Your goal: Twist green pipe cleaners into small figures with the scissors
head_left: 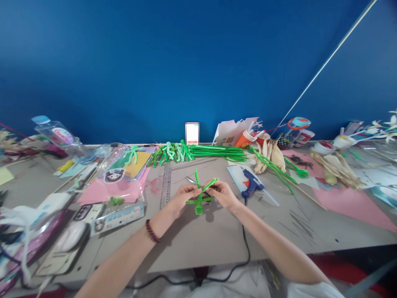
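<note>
Both my hands meet over the middle of the grey table (217, 236), pinching a green pipe-cleaner figure (201, 194) whose arms stick out up, left and right. My left hand (182, 198), with a dark bead bracelet on its wrist, grips the figure's left side. My right hand (221, 193) grips its right side, fingers closed. Behind them lies a row of green pipe cleaners and finished green twists (198, 152). A blue glue gun (250, 185) rests just right of my right hand, its black cord running toward me.
A metal ruler (165, 185) lies left of my hands. Pink paper and craft packets (118, 182) crowd the left side, with a plastic bottle (58, 136) behind. Paper cups (248, 138), dried husks (269, 155) and pink sheets (350, 203) sit to the right.
</note>
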